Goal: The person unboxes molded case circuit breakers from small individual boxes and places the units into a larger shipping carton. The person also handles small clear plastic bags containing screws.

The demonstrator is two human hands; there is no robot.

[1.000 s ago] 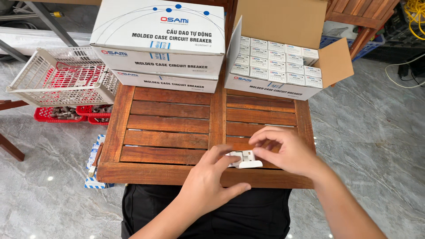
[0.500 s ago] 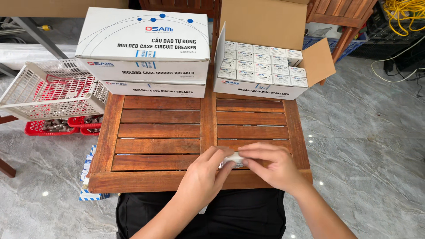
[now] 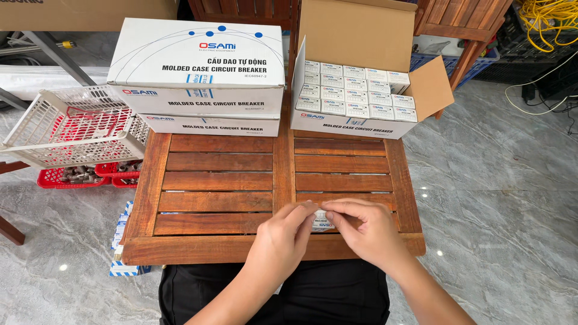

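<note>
Low in the frame, just right of centre, a small white box (image 3: 322,220) sits at the near edge of the wooden table (image 3: 217,180), mostly hidden by your hands. Your left hand (image 3: 283,238) pinches its left end with thumb and fingertips; your right hand (image 3: 364,232) pinches the right end, fingers curled together. Above, at upper right, an open carton (image 3: 361,78) holds rows of similar boxes. Two closed white cartons (image 3: 198,72) are stacked at upper left, a white basket (image 3: 66,126) beside them.
</note>
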